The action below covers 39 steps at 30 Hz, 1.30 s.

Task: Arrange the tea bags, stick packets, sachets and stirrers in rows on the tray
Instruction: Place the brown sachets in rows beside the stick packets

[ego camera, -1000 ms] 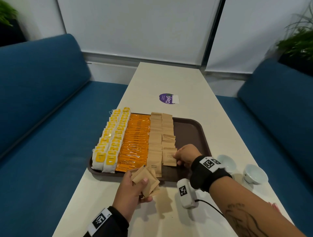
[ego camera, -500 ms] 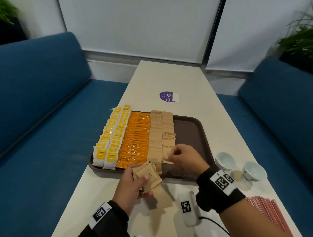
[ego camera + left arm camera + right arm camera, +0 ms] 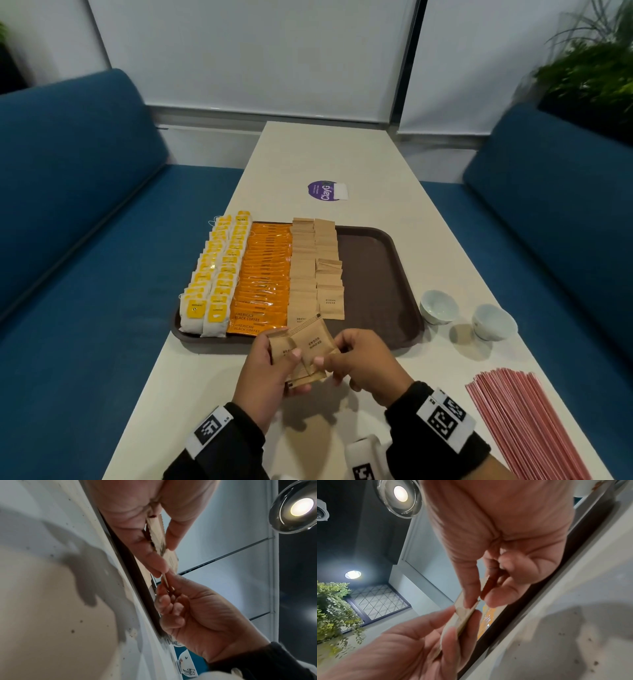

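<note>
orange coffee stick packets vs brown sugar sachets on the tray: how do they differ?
The glossy orange coffee stick packets form one wide overlapping row; the matte brown paper sugar sachets are smaller, squarer and form two narrower rows. The orange row looks complete; the right sachet row stops short of the near rim of the brown plastic tray. Both lie flat, overlapped.

Brown sugar sachets (image 3: 310,346) fanned in hand; rows fill tray (image 3: 376,281) left.

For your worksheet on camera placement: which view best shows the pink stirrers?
The head view: the pink stirrers lie in a fanned bundle on the table, right of the tray. Neither wrist view shows them; both show only the hands, sachets, tray edge and ceiling.
</note>
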Motion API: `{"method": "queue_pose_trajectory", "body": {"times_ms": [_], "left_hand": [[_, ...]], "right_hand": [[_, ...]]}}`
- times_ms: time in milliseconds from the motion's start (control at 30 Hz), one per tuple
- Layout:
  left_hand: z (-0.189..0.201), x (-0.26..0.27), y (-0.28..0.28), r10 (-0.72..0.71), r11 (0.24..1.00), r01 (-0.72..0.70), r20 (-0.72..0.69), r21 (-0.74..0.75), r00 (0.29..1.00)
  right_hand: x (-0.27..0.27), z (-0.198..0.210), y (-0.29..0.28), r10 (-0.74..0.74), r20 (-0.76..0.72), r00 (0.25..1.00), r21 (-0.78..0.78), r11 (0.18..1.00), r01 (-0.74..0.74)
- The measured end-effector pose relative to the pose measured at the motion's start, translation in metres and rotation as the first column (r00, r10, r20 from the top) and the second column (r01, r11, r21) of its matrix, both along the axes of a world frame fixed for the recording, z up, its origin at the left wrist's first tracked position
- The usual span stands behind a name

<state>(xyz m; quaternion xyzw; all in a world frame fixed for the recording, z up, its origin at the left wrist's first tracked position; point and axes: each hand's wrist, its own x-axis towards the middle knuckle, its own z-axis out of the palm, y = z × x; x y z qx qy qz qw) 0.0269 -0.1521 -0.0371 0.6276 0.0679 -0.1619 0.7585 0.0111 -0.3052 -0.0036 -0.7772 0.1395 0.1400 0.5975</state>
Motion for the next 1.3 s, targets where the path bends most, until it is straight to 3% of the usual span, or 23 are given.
{"method": "queue_pose_trajectory", "body": {"times_ms": [300, 467, 633, 900, 1300], "left_hand": [[0.003, 0.003, 0.005, -0.024, 0.999, 0.024, -0.001, 0.027, 1.000], [0.002, 0.007, 0.009, -0.017, 0.998, 0.018, -0.013, 0.062, 1.000], [-0.002, 0.011, 0.011, 0.002, 0.997, 0.001, -0.036, 0.073, 0.999], [-0.004, 0.012, 0.012, 0.007, 0.997, -0.001, -0.069, 0.081, 0.998], [-0.002, 0.011, 0.010, -0.022, 0.996, 0.031, -0.103, 0.090, 0.994]], "right_hand": [[0.014, 0.005, -0.011, -0.143, 0.048, 0.989, 0.199, 0.971, 0.131], [0.032, 0.014, -0.022, -0.240, -0.007, 0.971, 0.259, 0.937, 0.234], [0.060, 0.011, -0.039, -0.307, 0.041, 0.951, 0.086, 0.949, 0.303], [0.091, -0.026, -0.040, -0.198, 0.125, 0.972, -0.152, 0.965, 0.216], [0.110, -0.046, -0.030, -0.270, 0.183, 0.945, -0.287, 0.905, 0.314]]}}
